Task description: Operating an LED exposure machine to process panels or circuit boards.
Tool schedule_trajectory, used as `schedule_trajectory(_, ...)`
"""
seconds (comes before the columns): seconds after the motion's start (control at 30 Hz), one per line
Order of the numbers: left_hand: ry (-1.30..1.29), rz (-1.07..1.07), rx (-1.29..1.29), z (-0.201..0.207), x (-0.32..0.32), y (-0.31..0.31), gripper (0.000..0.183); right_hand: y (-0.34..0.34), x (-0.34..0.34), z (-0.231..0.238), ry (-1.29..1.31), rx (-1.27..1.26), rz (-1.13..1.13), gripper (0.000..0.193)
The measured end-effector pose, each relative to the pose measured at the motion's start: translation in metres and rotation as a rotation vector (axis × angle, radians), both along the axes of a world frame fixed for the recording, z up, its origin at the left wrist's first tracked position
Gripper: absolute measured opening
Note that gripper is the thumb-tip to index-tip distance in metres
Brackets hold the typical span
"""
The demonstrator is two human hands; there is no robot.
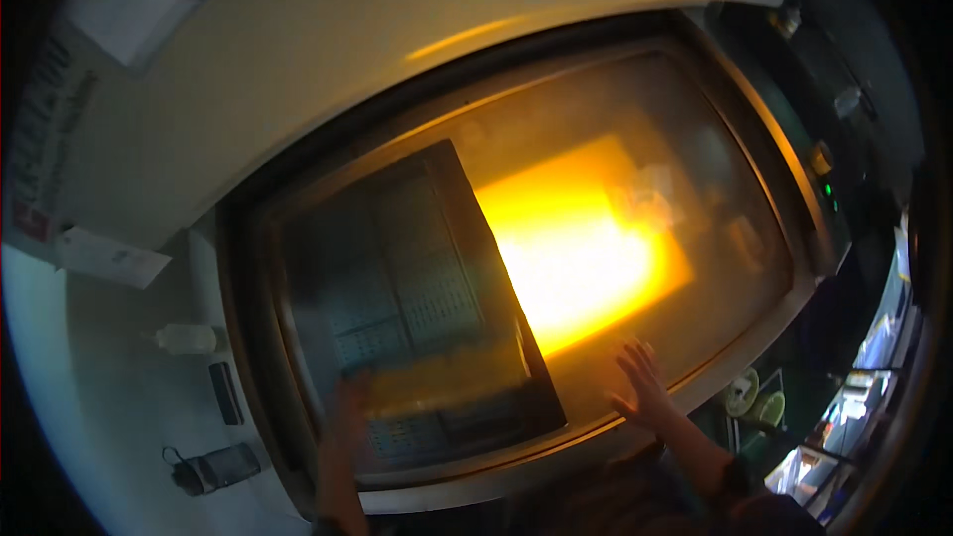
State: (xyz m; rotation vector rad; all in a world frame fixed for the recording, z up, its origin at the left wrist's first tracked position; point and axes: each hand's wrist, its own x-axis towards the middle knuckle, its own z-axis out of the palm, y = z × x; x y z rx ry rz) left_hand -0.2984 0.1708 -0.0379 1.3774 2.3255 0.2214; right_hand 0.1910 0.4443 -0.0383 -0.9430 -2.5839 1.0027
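Note:
My left hand [347, 405], smeared by motion, is at the left end of a long yellowish bar [447, 382] and seems to grip it. The bar is blurred too, so its exact kind cannot be made out. It lies across the lower part of a dark panel [546, 395] with small printed rows and a black border. To the right, my right hand [642, 385] is open with its fingers spread, close to the near edge of the machine bed [725, 238]. Nothing shows in that hand. Beyond it, bright yellow light [586, 258] glows on the bed.
A raised dark frame [759, 159] surrounds the bed. On the left ledge are a white squeeze bottle [189, 339], a dark flat device [225, 394] and a grey bottle with a loop [223, 469]. Round greenish reels [754, 402] stand at the right. A machine housing [328, 60] rises behind.

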Motion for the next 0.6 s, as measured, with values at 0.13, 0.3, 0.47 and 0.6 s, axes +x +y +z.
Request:
schedule_trajectory(0.13,0.255,0.047,0.028,-0.021,-0.096,0.102,0.046,0.075,-0.206,0.019,-0.107,0.295,0.283,0.082)
schedule_trajectory(0.3,0.354,0.052,-0.166,-0.05,-0.168,0.216,0.049,0.186,-0.371,-0.024,-0.382,0.525,0.284,0.072)
schedule_trajectory(0.47,0.398,0.016,-0.153,-0.05,-0.227,0.287,0.052,0.268,-0.452,-0.052,-0.377,0.541,0.371,0.067)
schedule_trajectory(0.6,0.365,0.013,-0.128,-0.046,-0.241,0.349,0.06,0.306,-0.483,-0.061,-0.288,0.682,0.28,0.069)
